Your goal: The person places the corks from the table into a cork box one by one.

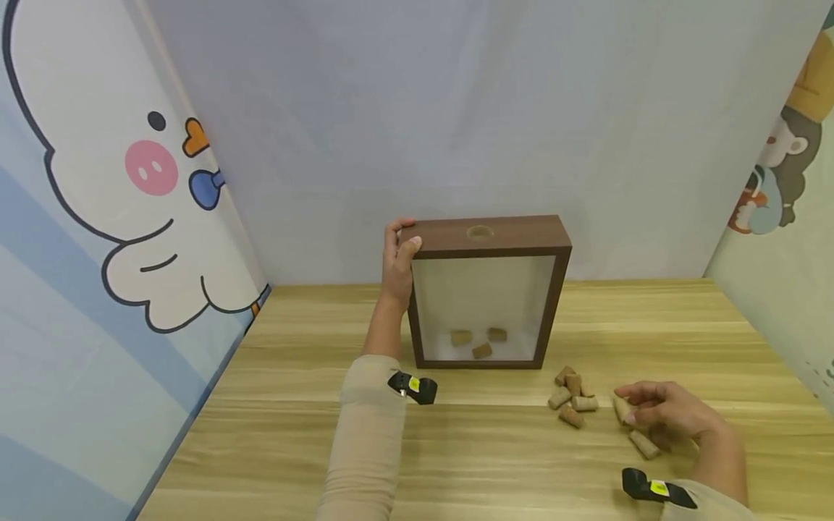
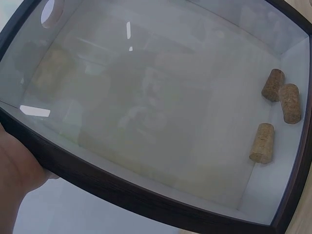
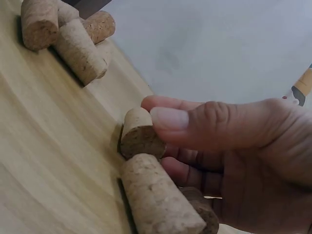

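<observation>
My left hand [image 1: 399, 264] grips the upper left corner of a dark brown, glass-fronted shadow box [image 1: 491, 235], its thumb at the front edge. The box stands upright, with a round hole in its top. Three corks [image 2: 263, 144] lie inside at the bottom. To the right, my right hand [image 1: 677, 412] pinches a cork [image 3: 139, 134] between thumb and fingers, at the table surface. Another cork [image 1: 643, 444] lies just in front of that hand. A further brown piece [image 3: 202, 209], partly hidden, shows beneath the fingers in the right wrist view.
A loose pile of several corks [image 1: 573, 394] lies between the box and my right hand. The wood-grain table [image 1: 293, 427] meets a pale cloth backdrop [image 1: 326, 145] behind the box. Cartoon-printed cloths [image 1: 78, 304] hang at both sides.
</observation>
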Tool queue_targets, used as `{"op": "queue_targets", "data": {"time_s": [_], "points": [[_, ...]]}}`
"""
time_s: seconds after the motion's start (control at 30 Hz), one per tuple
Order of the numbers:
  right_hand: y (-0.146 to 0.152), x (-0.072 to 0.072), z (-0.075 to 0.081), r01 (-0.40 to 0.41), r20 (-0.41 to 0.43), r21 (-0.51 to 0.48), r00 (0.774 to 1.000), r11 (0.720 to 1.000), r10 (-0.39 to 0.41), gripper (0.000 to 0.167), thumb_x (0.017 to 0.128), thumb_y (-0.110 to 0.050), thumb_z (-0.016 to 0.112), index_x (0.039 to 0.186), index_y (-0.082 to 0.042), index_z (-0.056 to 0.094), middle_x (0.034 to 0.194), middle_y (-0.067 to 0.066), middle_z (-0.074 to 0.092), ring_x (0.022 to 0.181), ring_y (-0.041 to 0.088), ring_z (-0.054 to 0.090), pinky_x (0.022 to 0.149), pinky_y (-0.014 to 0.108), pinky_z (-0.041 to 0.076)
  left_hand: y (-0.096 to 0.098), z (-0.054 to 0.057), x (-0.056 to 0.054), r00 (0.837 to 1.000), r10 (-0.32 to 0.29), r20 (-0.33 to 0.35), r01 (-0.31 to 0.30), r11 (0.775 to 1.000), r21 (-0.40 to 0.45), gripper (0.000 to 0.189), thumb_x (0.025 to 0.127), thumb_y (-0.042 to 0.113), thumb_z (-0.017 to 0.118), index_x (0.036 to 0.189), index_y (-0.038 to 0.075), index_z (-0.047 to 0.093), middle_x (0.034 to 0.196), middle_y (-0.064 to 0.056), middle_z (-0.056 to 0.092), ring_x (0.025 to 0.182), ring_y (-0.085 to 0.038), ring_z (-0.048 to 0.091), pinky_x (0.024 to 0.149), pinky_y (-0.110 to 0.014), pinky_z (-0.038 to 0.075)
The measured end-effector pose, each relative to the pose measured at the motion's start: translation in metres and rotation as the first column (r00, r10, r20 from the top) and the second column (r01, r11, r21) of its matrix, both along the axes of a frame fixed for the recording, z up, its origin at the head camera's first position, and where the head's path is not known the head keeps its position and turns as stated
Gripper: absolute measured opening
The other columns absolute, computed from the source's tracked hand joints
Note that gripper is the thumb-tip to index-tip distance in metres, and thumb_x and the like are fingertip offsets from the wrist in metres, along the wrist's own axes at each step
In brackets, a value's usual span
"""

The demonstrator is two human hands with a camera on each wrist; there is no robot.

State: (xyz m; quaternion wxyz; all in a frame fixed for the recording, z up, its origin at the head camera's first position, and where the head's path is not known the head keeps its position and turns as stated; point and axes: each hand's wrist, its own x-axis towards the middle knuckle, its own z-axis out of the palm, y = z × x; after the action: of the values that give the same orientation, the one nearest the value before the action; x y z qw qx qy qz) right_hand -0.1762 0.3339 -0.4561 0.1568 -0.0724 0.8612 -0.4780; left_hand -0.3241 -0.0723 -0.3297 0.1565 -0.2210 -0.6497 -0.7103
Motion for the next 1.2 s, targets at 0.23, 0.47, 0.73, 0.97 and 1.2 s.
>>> {"op": "queue_targets", "data": {"time_s": [0.23,0.47,0.73,0.97,1.2], "points": [[0.0,-0.001,-0.003,0.006,-0.009,0.0,1.0,1.0,-0.006,0.052,0.079,-0.013,0.072,0.12,0.011,0.053,0.113,0.02,0.052,0.096,0.027,0.049,0.079,0.037,0.043,0.002,0.017,0.022,1.0,-0.005,-0.009,0.005,1.0,-0.002,0.049,0.084,0.022,0.039,0.126,-0.003,0.032,0.14,-0.019,0.021,0.124,-0.025,0.021,0.1,-0.046,0.017],[-0.004,0.003,0.003,0.088,-0.049,0.003,0.995,0.996,-0.088,0.051,0.085,-0.022,0.067,0.124,0.007,0.051,0.117,0.022,0.052,0.101,0.031,0.052,0.082,0.047,0.042,0.001,0.021,0.024,1.0,0.001,-0.005,-0.001,1.0,-0.005,0.05,0.084,0.022,0.039,0.126,-0.003,0.032,0.142,-0.017,0.019,0.126,-0.026,0.02,0.101,-0.046,0.016],[-0.023,0.003,0.023,0.079,-0.121,-0.053,0.989,0.995,-0.085,0.053,0.088,-0.024,0.063,0.129,0.004,0.045,0.117,0.025,0.055,0.105,0.036,0.053,0.081,0.048,0.045,0.002,0.02,0.027,1.0,-0.008,0.015,0.008,1.0,-0.008,0.052,0.083,0.023,0.04,0.128,-0.003,0.031,0.143,-0.017,0.016,0.125,-0.027,0.019,0.101,-0.048,0.015],[-0.057,-0.004,0.041,0.132,-0.197,-0.153,0.967,0.979,-0.161,0.054,0.088,-0.025,0.064,0.132,0.0,0.044,0.118,0.02,0.055,0.101,0.021,0.055,0.082,0.041,0.045,0.003,0.019,0.027,1.0,0.004,-0.003,-0.004,1.0,0.007,0.051,0.083,0.021,0.04,0.126,-0.006,0.032,0.14,-0.019,0.02,0.118,-0.024,0.025,0.096,-0.042,0.02],[-0.102,-0.015,0.053,0.117,-0.318,-0.439,0.907,0.891,-0.275,0.041,0.084,-0.001,0.065,0.121,0.004,0.048,0.103,0.003,0.062,0.089,0.009,0.06,0.074,0.022,0.048,0.001,0.006,0.009,1.0,0.016,-0.009,-0.016,1.0,0.01,0.051,0.083,0.022,0.041,0.127,-0.002,0.034,0.139,-0.017,0.022,0.115,-0.023,0.028,0.094,-0.04,0.022]]}}
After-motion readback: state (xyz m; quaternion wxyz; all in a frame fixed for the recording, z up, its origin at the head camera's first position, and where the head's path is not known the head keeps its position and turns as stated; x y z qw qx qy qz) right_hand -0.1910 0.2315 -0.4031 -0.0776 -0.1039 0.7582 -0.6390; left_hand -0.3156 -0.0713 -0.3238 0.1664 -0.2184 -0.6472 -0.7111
